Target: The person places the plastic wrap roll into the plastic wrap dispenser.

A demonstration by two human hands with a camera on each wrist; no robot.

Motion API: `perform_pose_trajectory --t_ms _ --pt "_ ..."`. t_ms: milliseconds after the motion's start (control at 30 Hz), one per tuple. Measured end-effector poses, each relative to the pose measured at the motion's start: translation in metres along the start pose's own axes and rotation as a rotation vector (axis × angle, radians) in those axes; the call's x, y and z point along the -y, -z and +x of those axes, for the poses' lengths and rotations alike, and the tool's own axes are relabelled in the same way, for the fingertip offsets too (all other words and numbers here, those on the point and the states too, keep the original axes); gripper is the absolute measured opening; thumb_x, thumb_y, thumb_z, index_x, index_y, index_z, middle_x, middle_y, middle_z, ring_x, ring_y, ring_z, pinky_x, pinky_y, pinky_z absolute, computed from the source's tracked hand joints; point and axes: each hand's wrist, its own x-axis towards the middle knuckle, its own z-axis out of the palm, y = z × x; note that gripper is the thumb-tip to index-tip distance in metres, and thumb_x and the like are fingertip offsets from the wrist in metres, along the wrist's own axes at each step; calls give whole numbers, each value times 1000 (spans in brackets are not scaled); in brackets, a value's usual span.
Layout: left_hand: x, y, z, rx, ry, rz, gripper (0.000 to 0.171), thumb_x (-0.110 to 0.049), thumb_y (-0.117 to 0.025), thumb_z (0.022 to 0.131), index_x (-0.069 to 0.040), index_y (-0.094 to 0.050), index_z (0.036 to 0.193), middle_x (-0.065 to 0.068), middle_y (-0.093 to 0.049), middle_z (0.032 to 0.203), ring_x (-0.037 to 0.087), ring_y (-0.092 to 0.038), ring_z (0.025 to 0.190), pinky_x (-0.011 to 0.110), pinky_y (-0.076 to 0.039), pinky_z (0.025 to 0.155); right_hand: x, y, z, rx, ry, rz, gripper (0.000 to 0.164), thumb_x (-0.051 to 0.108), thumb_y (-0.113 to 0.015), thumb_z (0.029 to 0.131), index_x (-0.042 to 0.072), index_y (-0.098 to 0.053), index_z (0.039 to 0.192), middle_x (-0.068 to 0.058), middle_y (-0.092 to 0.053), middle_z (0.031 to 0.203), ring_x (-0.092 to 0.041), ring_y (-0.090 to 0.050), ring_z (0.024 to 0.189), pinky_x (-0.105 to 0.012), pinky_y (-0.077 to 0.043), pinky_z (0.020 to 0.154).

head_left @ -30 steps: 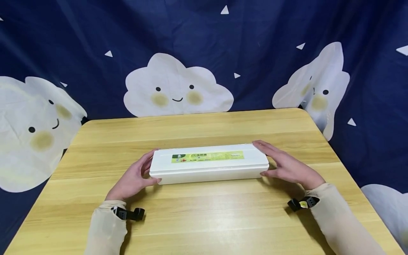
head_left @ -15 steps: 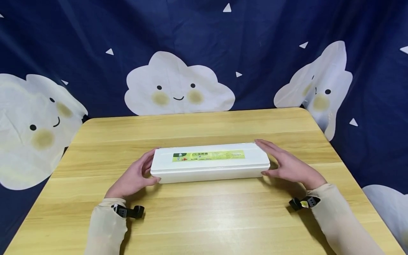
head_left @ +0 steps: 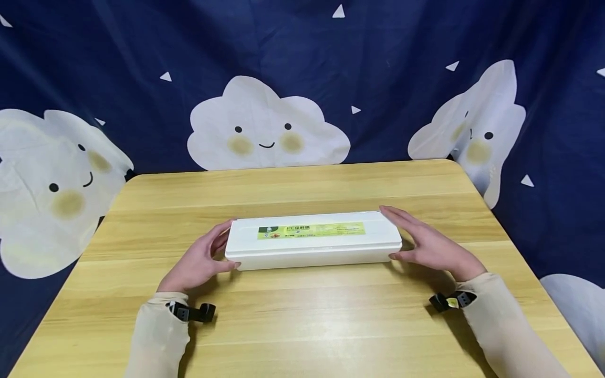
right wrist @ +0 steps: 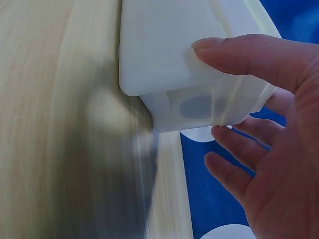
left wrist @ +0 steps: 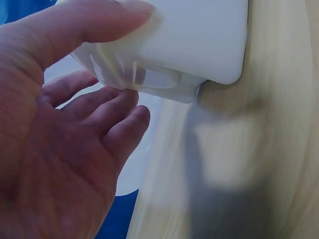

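A long white cling film box [head_left: 314, 257] lies on the wooden table, its length running left to right. Its lid carries a yellow-green label [head_left: 312, 231]. My left hand [head_left: 194, 265] holds the box's left end, thumb on the front face and fingers round toward the back. At the opposite end my right hand [head_left: 435, 249] grips it the same way. In the left wrist view the thumb [left wrist: 109, 20] presses the white front wall, while the fingers curve behind the end. The right wrist view has the thumb [right wrist: 239, 55] on the front wall too. Whatever is inside the box is hidden.
The light wooden table [head_left: 302, 315] reaches back to a dark blue curtain [head_left: 293, 42] printed with white smiling clouds. Black camera straps [head_left: 189, 312] sit on both wrists, over beige sleeves [head_left: 158, 336].
Box and hands keep the same hold and place on the table. The whole head view has shifted very slightly.
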Motion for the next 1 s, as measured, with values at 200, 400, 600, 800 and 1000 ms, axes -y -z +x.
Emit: perform_pose_trajectory --t_ms 200,400,600,800,1000 --pt "-2 0 1 1 8 40 93 -6 -84 76 -11 -31 152 13 -33 154 29 -32 140 35 -29 110 0 -1 1 8 7 -6 99 22 -82 82 24 -19 159 -5 -20 161 -31 -23 143 -55 -26 110" --pt "-1 -1 0 -8 -11 41 90 -5 -84 77 -10 -32 150 13 -32 155 29 -30 141 35 -28 111 0 -1 2 7 16 -6 100 19 -82 82 24 -18 159 -5 -19 161 -31 -23 143 -55 -27 110" --pt "1 -2 0 -5 -31 43 89 -4 -83 77 -10 -32 150 12 -34 154 27 -31 141 32 -29 111 0 0 2 7 14 -10 101 19 -83 81 27 -18 158 -4 -21 160 -31 -25 142 -55 -28 109" --pt "2 -2 -1 0 -51 64 87 -3 -82 79 -10 -31 149 11 -34 153 26 -31 141 29 -27 111 -1 0 3 5 12 -17 98 20 -83 81 21 -21 158 -3 -21 160 -30 -25 142 -54 -28 109" --pt "2 -2 -2 8 -56 84 87 -1 -80 80 -11 -30 150 10 -32 154 27 -29 141 30 -26 111 0 0 2 1 20 -39 100 19 -83 81 21 -21 158 -4 -22 160 -29 -25 142 -46 -28 111"
